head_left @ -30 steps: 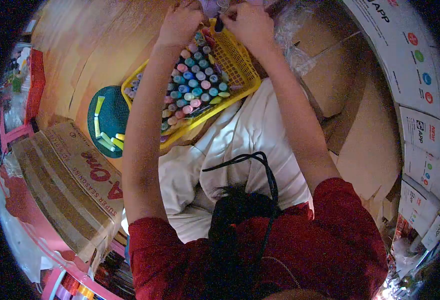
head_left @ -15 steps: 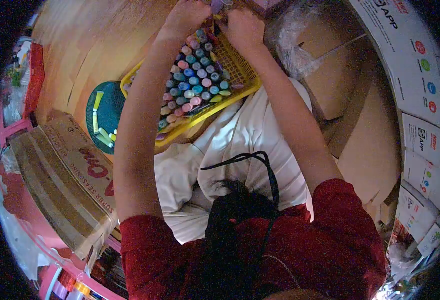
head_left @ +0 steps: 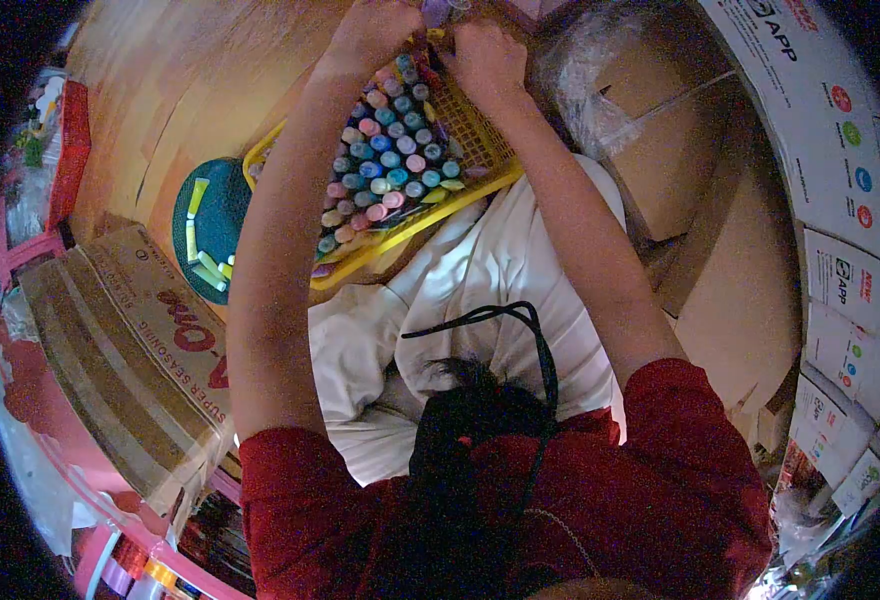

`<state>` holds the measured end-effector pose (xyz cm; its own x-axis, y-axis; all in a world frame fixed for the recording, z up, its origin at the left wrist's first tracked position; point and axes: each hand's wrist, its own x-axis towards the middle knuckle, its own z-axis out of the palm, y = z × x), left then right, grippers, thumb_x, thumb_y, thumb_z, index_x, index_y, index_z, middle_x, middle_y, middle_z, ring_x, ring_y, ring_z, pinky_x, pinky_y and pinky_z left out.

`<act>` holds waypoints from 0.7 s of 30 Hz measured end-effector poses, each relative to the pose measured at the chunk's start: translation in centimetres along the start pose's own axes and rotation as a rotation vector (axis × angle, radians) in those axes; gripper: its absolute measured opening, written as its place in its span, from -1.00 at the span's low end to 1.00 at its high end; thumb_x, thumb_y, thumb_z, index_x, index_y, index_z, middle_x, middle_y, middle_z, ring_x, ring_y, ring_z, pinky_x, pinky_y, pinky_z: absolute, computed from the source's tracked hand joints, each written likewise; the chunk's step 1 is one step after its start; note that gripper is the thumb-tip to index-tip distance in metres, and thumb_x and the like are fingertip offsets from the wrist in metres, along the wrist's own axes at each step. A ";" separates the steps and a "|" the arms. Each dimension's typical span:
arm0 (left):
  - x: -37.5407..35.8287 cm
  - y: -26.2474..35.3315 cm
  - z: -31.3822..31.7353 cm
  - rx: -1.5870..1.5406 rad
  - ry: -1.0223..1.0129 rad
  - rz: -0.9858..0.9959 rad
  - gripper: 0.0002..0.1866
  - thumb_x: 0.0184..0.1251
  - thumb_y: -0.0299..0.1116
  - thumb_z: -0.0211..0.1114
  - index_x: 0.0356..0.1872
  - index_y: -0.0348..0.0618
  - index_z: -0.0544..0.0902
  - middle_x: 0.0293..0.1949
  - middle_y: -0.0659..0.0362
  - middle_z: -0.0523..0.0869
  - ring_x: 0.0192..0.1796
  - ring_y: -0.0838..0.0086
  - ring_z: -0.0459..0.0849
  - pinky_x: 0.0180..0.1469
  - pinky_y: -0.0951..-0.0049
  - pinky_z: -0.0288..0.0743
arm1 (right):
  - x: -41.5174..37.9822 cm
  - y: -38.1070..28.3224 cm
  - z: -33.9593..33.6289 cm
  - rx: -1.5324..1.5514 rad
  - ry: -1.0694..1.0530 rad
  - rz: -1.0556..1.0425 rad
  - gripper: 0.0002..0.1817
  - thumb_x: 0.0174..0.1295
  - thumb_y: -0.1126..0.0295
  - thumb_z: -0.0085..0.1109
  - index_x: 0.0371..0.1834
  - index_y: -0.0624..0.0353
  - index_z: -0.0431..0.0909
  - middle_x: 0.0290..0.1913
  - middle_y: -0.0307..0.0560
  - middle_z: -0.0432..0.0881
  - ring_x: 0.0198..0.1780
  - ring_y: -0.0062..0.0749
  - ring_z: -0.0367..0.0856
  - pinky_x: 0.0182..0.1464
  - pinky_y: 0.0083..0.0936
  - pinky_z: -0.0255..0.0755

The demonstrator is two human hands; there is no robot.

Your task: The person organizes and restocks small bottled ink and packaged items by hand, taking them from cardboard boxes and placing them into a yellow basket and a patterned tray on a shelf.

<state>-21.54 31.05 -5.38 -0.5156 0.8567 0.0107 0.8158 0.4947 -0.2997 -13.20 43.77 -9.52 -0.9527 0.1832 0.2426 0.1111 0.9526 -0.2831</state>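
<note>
A yellow mesh basket (head_left: 390, 249) sits in front of my lap, packed with markers (head_left: 390, 160) standing upright, their round ends in blue, teal, pink and grey. Both hands are at its far corner, at the top edge of the view. My left hand (head_left: 385, 30) is closed beside a small purple item (head_left: 440, 10). Just right of that item, my right hand (head_left: 482, 58) is closed too. What the fingers of either hand hold is too hidden to make out.
Left of the basket lies a round teal mesh container (head_left: 222, 205) with several yellow-green pieces. A brown cardboard box (head_left: 140, 340) stands at left, near a red tray (head_left: 75, 150). Cardboard (head_left: 730, 270) with clear plastic and white printed boxes (head_left: 840, 150) are at right.
Both hands remain at the far corner of the basket, with only a very slight shift. The basket and markers look nearly the same.
</note>
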 end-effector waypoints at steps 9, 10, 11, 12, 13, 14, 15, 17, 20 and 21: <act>0.1 -0.6 2.8 0.011 0.144 0.006 -0.85 0.01 -0.30 0.09 -0.43 -0.02 0.60 -0.30 0.26 0.57 0.00 0.40 0.38 -0.01 0.22 0.22 | -0.1 0.0 0.3 0.027 -0.011 0.002 -0.73 0.03 0.11 0.14 -0.34 0.03 0.62 -0.40 0.08 0.60 -0.35 -0.07 0.61 -0.30 -0.18 0.50; 0.3 -0.6 3.1 0.049 0.133 -0.002 -0.85 0.01 -0.30 0.09 -0.44 -0.01 0.60 -0.30 0.26 0.57 0.01 0.40 0.37 -0.01 0.22 0.22 | -0.2 0.0 0.1 -0.004 -0.026 0.000 -0.72 0.03 0.10 0.14 -0.33 0.03 0.62 -0.39 0.08 0.61 -0.34 -0.07 0.61 -0.29 -0.18 0.50; 0.4 -0.7 3.4 0.088 0.121 -0.010 -0.86 0.00 -0.30 0.09 -0.45 0.00 0.61 -0.30 0.27 0.57 0.02 0.40 0.36 -0.02 0.23 0.22 | -0.2 0.0 -0.2 -0.034 -0.040 -0.002 -0.71 0.03 0.09 0.14 -0.32 0.03 0.62 -0.39 0.08 0.61 -0.33 -0.07 0.61 -0.28 -0.18 0.50; 0.4 -0.5 2.9 0.058 0.092 -0.018 -0.86 0.00 -0.30 0.09 -0.46 -0.01 0.61 -0.31 0.27 0.58 0.01 0.40 0.36 -0.02 0.24 0.21 | -0.2 -0.1 -0.4 -0.065 -0.055 -0.003 -0.71 0.03 0.09 0.14 -0.32 0.03 0.62 -0.38 0.08 0.61 -0.31 -0.07 0.61 -0.27 -0.18 0.50; 0.3 -0.3 2.4 0.028 0.063 -0.028 -0.86 -0.01 -0.30 0.10 -0.47 -0.01 0.62 -0.31 0.27 0.58 0.01 0.40 0.36 -0.02 0.25 0.21 | -0.2 0.0 -0.3 -0.032 -0.059 0.003 -0.70 0.02 0.09 0.15 -0.32 0.04 0.62 -0.38 0.08 0.61 -0.30 -0.07 0.61 -0.26 -0.18 0.50; 0.2 -0.2 1.9 -0.002 0.034 -0.037 -0.86 -0.01 -0.30 0.10 -0.48 -0.01 0.62 -0.32 0.27 0.58 0.01 0.40 0.36 -0.01 0.26 0.20 | 0.0 0.1 0.1 0.001 -0.064 0.009 -0.70 0.01 0.09 0.16 -0.32 0.05 0.62 -0.37 0.08 0.61 -0.30 -0.07 0.61 -0.25 -0.17 0.50; 0.2 -0.2 1.6 -0.022 0.031 -0.031 -0.85 -0.01 -0.30 0.10 -0.49 -0.02 0.62 -0.32 0.26 0.58 0.00 0.40 0.37 -0.01 0.26 0.20 | 0.1 0.0 -0.1 0.034 -0.068 0.014 -0.70 0.00 0.10 0.18 -0.31 0.05 0.61 -0.36 0.08 0.61 -0.29 -0.07 0.61 -0.24 -0.17 0.50; 0.2 -0.2 1.2 -0.062 0.027 -0.019 -0.85 -0.01 -0.30 0.09 -0.50 -0.02 0.63 -0.33 0.25 0.58 -0.01 0.40 0.38 -0.01 0.26 0.19 | -0.1 -0.1 -0.3 0.028 -0.077 0.014 -0.69 -0.02 0.10 0.19 -0.31 0.06 0.61 -0.36 0.08 0.61 -0.29 -0.07 0.61 -0.23 -0.17 0.50; 0.7 -1.0 4.4 0.102 0.068 -0.007 -0.85 -0.01 -0.29 0.10 -0.50 -0.02 0.62 -0.34 0.25 0.58 -0.02 0.40 0.40 0.02 0.27 0.18 | -0.2 0.0 -0.2 0.060 -0.084 0.012 -0.69 -0.03 0.10 0.20 -0.32 0.07 0.61 -0.37 0.08 0.61 -0.29 -0.06 0.61 -0.23 -0.16 0.50; 0.5 -0.9 3.8 0.126 0.134 0.026 -0.85 0.00 -0.29 0.09 -0.50 -0.02 0.62 -0.34 0.24 0.58 -0.02 0.40 0.40 0.03 0.26 0.18 | -0.2 0.1 0.0 0.078 -0.086 0.012 -0.68 -0.03 0.09 0.21 -0.33 0.07 0.61 -0.37 0.08 0.61 -0.29 -0.06 0.61 -0.23 -0.16 0.50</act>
<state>-23.55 30.50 -8.69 -0.4483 0.8850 0.1260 0.7849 0.4572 -0.4182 -13.00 43.81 -9.55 -0.9726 0.1693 0.1594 0.1030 0.9283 -0.3574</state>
